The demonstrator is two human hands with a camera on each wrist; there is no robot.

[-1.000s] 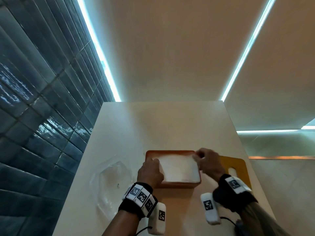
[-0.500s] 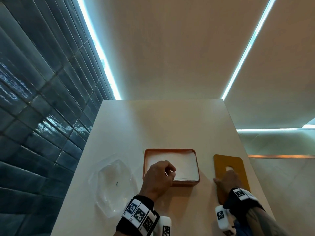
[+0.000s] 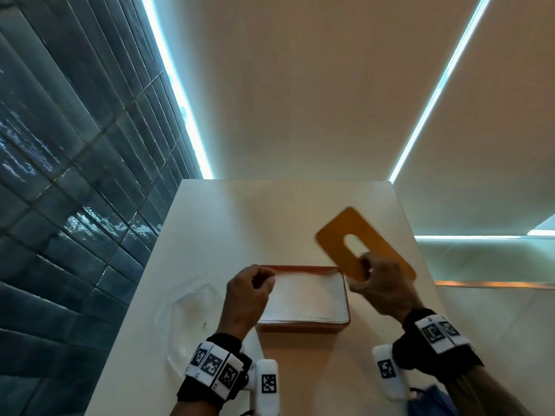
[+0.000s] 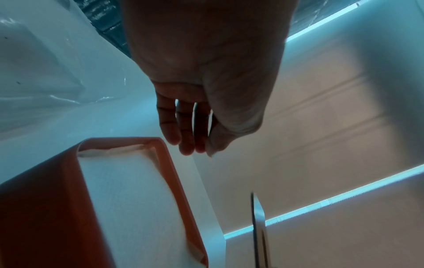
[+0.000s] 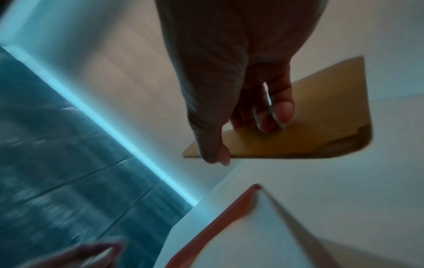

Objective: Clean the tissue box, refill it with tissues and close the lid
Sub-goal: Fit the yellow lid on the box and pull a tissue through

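While the right hand gripped the lid aslant, just right of the tissue box, the left hand hovered loosely curled, holding nothing, at the box's left edge

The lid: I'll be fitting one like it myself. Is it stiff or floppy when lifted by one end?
Probably stiff: the lid stays flat though the right hand holds only its near end. Likely light, since a fingers-and-thumb hold carries it. Its thin edge could slip or twist in that hold.

Orange tissue box, white tissues, mustard-yellow lid, dark blue-grey wall tiles.
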